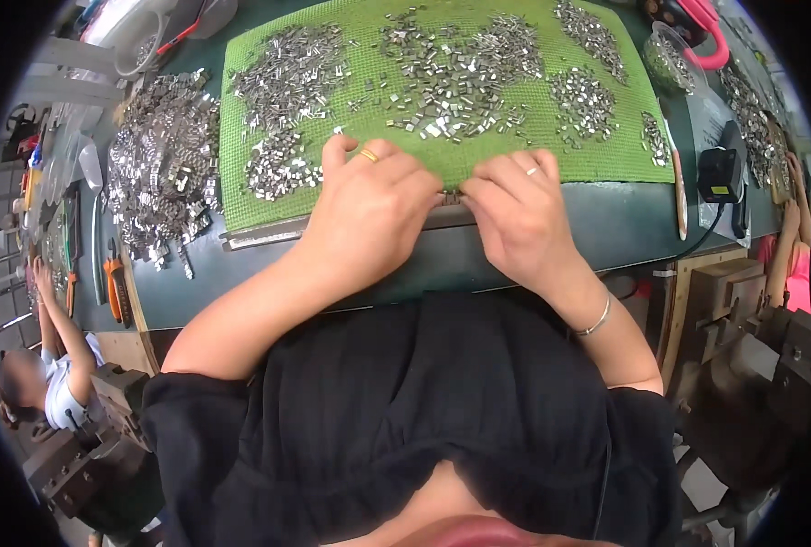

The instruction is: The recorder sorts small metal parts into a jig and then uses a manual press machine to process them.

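A small metal piece (451, 196) is sitting at the near edge of the green mat (442, 164), pinched between both hands. The left hand (369, 214) and right hand (519, 219) are curling closed fingertips onto it. Loose metal clips (287, 82) are lying scattered beyond.

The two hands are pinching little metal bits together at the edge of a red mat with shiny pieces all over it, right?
Not quite: the mat is green, not red, as the head view shows. The left hand and right hand do pinch small metal bits at its near edge, and shiny pieces cover it.
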